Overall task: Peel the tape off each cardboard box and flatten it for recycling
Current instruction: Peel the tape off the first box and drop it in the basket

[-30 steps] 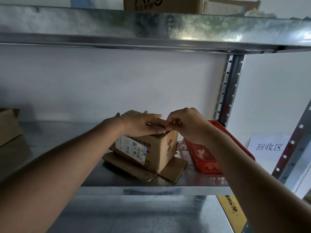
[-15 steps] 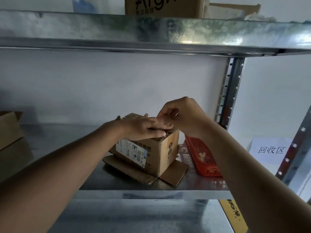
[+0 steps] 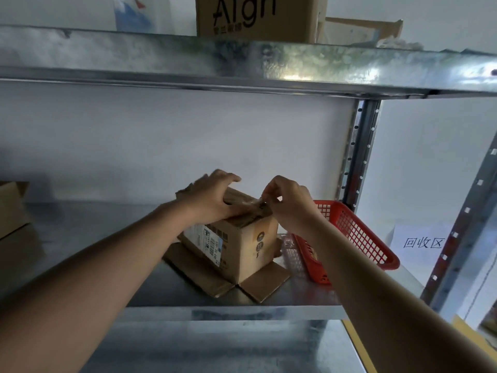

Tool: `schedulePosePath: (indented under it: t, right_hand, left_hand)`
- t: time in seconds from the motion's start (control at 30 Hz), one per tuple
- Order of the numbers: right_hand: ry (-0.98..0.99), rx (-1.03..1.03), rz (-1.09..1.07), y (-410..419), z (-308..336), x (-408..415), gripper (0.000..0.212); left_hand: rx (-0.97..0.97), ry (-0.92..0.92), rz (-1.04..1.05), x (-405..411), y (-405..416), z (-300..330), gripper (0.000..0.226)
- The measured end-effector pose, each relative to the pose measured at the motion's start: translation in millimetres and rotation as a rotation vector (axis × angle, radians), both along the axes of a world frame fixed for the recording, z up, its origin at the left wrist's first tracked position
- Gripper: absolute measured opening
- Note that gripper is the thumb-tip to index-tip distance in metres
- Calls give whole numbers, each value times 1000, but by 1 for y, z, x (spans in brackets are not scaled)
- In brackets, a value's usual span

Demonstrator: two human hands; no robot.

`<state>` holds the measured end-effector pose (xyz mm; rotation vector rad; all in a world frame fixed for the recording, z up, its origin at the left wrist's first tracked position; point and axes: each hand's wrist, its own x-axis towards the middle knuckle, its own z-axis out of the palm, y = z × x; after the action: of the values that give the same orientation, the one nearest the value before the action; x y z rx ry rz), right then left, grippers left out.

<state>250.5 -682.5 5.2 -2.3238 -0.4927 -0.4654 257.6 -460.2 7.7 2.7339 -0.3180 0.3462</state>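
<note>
Hands first: the left hand (image 3: 212, 196) lies on top of the cardboard box (image 3: 236, 242), fingers spread and curved over the upper face, pressing it down. The right hand (image 3: 289, 204) sits at the box's top right edge, thumb and fingertips pinched together on a strip of clear tape (image 3: 251, 205) that runs across the top between the two hands. The tape is glossy and blurred; where it ends under the left hand cannot be made out.

Most of the box top is hidden by the hands. The box is small, brown and upright on the metal shelf (image 3: 80, 251), roughly central and near the front edge. Its bottom flaps are splayed flat on the shelf around its base. A white shipping label (image 3: 205, 238) covers the left-facing side; its print is too small to read. The right-facing side carries dark round marks, not legible.

Just beside the box on the right stands a red mesh basket (image 3: 357, 235), partly covered by the right forearm. A second cardboard carton (image 3: 12, 208) is cut off at the left frame edge. A white sign (image 3: 422, 242) with printed characters stands at the far right. On the upper shelf (image 3: 242, 63), a brown box (image 3: 258, 18) is cropped by the top of the frame.
</note>
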Motion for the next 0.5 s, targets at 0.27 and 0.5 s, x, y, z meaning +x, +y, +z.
schedulePosePath:
  t: [0.27,0.5]
  right_hand:
    - [178,343,61,40,1,-9,6]
    - [376,849,98,63,1,-4,4]
  left_hand:
    - [39,371,265,-18,14,30,87]
    - [196,266,226,-44,19,15,87]
